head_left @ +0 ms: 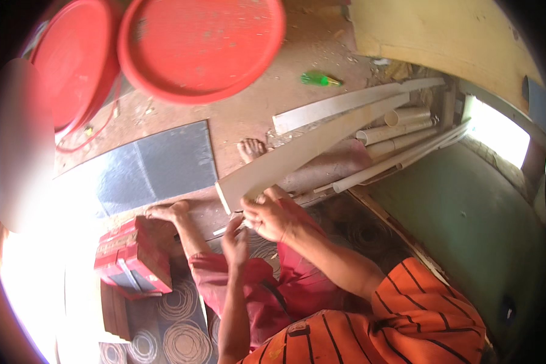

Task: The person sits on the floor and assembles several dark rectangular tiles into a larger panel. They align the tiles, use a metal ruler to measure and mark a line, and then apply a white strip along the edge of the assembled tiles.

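Note:
A long, flat, pale board [297, 145] slants from in front of me toward the far right. My right hand [267, 218] is closed at its near end, with the fingers on the lower edge. Just left of it and a little lower, my left hand [235, 241] is closed in a pinch near the board's corner. Something small and dark shows at its fingertips, too small to name. A thin white strip end shows beside the left hand.
Plastic pipes [400, 130] and another pale strip [340, 106] lie at the right. A green-handled screwdriver [318, 79] lies beyond. Two red round-topped containers [200, 45] stand far left. A dark sheet [164, 167] lies near a red box [133, 258]. A green panel [467, 206] borders the right.

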